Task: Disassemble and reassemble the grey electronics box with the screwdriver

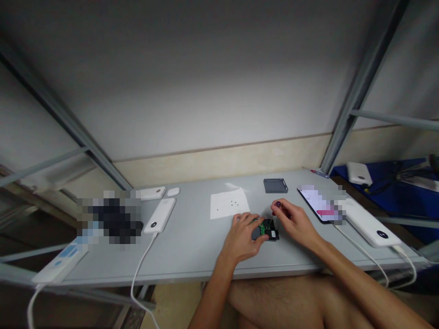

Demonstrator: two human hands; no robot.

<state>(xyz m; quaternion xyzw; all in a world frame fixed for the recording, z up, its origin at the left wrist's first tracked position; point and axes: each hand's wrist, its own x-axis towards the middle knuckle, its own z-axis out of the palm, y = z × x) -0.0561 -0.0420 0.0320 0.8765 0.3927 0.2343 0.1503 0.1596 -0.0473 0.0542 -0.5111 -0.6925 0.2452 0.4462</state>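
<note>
Green circuit board set in a black plastic housing, lying on a pale grey desk near the front edge, with a small white label on the housing, any print on it too small to read. Left hand half closed over the near side of the board, fingers curved down, apparently holding it, the exact grip partly hidden. Right hand just beside the housing at 2 o'clock, thumb and forefinger pinched shut on a small dark object, too small to identify, and apart from the board. At 11 o'clock from the board, a white sheet of paper with a few tiny dark specks, too small to tell what they are. At 12 o'clock, a flat dark grey rectangular box. At 2 o'clock, a black-framed smartphone, its bright screen pixelated and unreadable. Farther right, a glossy white power bank with a white cable. At 9 o'clock, another white power bank, also cabled, then a second white power bank and a small white oval object beyond it. Farther left, a pixelated dark heap and a white power strip with pale blue panels. Off the desk at 2 o'clock, a white power bank on a deep blue surface.
</note>
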